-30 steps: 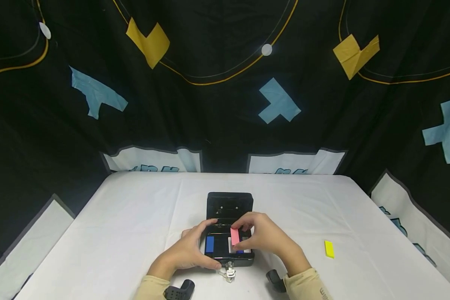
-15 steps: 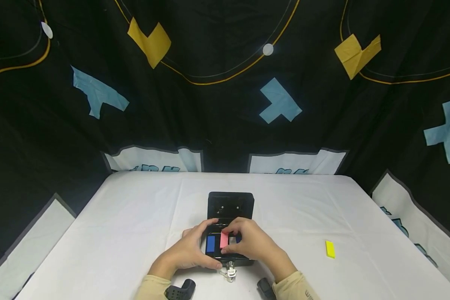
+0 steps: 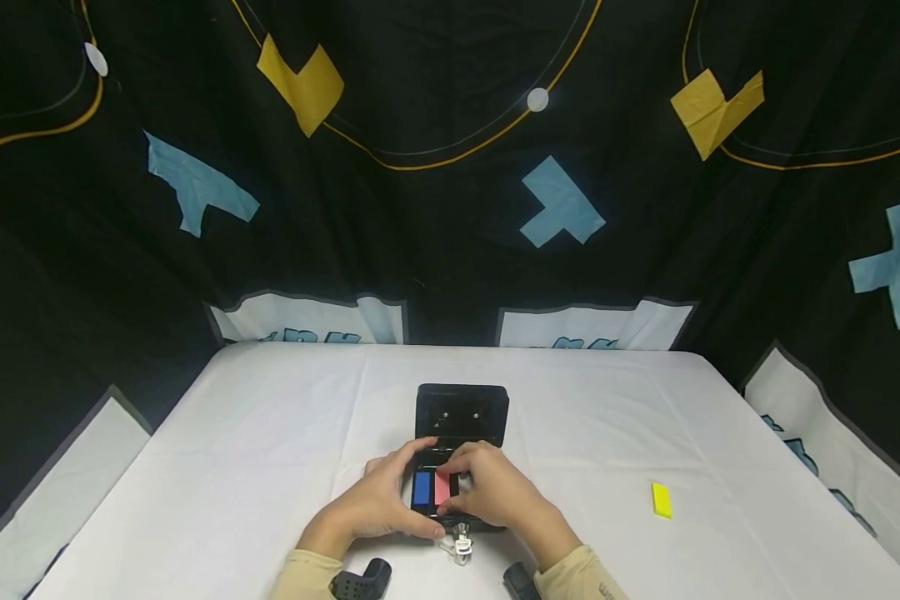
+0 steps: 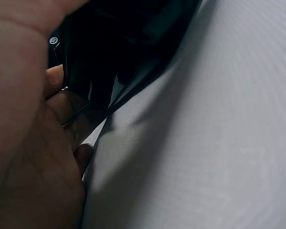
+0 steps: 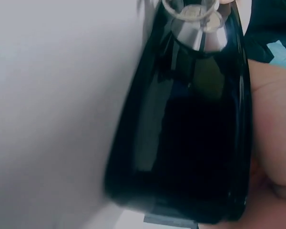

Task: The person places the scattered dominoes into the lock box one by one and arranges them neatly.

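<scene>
A small black cash box point(image 3: 461, 408) stands on the table with its lid raised. My left hand point(image 3: 378, 497) grips its left end, thumb at the front and fingers toward the back; the left wrist view shows the palm point(image 4: 33, 157) against the dark box side. Inside the box, my right hand point(image 3: 498, 492) pinches a small pink rectangular pad point(image 3: 442, 489) between thumb and fingers. Just left of it lies a blue rectangular pad point(image 3: 422, 488). Keys point(image 3: 461, 546) hang from the front lock. My right hand hides the box's right part.
A yellow rectangular pad point(image 3: 662, 500) lies on the white tablecloth point(image 3: 585, 417) to the right. Behind the table hangs a black curtain point(image 3: 435, 250) with coloured shapes. In the right wrist view the glossy front wall point(image 5: 195, 143) of the box fills the middle.
My right hand has carried the pink pad leftward inside the box, from over the white and blue pieces on the right to beside the blue pad. The left hand has stayed put.
</scene>
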The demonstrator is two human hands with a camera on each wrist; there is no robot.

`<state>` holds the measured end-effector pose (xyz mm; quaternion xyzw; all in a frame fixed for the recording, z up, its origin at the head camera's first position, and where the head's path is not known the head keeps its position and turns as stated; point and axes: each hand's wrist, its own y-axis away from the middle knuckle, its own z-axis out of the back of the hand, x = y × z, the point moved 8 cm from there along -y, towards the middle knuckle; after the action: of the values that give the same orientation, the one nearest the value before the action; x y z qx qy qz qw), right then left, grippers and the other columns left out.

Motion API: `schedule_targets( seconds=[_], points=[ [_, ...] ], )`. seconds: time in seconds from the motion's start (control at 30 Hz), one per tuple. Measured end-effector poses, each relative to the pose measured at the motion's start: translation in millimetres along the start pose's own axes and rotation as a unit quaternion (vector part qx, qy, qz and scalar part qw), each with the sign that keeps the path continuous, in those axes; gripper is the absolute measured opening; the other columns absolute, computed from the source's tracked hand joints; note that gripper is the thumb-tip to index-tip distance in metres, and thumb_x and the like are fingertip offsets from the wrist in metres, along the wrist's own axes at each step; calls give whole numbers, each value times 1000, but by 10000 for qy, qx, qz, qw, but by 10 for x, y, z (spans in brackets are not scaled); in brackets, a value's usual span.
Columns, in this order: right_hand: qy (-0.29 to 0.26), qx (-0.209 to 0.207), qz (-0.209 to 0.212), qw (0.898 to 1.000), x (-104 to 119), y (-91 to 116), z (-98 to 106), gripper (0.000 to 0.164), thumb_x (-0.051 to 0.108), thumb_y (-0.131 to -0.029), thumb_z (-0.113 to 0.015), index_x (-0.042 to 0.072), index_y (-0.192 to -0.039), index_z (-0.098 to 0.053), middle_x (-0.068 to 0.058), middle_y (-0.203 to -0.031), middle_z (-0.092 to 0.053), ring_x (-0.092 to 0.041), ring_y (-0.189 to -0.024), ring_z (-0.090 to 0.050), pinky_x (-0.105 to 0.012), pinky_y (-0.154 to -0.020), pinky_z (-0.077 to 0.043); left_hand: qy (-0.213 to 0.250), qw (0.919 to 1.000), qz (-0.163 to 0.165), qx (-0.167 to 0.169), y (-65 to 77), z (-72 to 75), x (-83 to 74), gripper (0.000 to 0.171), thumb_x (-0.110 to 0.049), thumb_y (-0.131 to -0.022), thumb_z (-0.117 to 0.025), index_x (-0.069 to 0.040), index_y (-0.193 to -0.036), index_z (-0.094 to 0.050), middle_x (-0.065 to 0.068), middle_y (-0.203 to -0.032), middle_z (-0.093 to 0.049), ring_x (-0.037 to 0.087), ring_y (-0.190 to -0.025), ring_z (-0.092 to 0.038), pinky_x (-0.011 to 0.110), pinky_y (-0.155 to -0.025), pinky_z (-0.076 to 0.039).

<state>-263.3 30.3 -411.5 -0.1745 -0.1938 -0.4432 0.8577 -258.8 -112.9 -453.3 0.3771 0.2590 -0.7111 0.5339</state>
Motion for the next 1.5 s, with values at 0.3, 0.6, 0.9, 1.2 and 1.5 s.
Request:
schedule_targets(
  seconds=[0.3,0.6,0.9,1.2,1.5],
  points=[
    [89,22,43,9999,64,-59,-22,37,21,-69,-94,13,-103,-81,10,-100,-70,-14,-103,-58,-40,-97,-49,-6,9999,-98,-35,11,51,-5,116,-47,-52,-97,-33,-152,-41,6,-149,-47,39,-132,-31,74,-99,-32],
    [171,122,-6,9998,70,-70,-21,35,21,-69,-94,16,-100,-81,10,-100,-71,-15,-104,-59,-43,-98,-48,44,9999,-116,-3,12,31,-24,115,-47,-52,-97,-33,-152,-41,6,-150,-45,38,-133,-30,72,-101,-32],
    [212,26,120,9997,71,-97,-29,37,27,-68,-94,15,-100,-81,8,-99,-72,-15,-102,-60,-41,-97,-48,68,10000,0,26,10,24,-22,114,-46,-54,-97,-34,-152,-41,7,-150,-44,38,-133,-30,75,-100,-32],
    [311,-10,89,9995,63,-98,-38,40,30,-68,-95,16,-102,-80,8,-102,-73,-17,-105,-61,-46,-99,-46,24,10000,-87,8,-3,17,-14,114,-47,-54,-97,-33,-152,-40,7,-149,-46,38,-132,-30,74,-100,-32],
    [-646,46,-70,9979,-53,-60,138,50,30,-66,-96,12,-109,-77,4,-104,-70,-15,-92,-61,-31,-82,-54,31,10000,-49,-5,-7,-4,1,114,-49,-52,-97,-34,-151,-41,6,-148,-47,38,-132,-31,75,-100,-32]
  ],
)
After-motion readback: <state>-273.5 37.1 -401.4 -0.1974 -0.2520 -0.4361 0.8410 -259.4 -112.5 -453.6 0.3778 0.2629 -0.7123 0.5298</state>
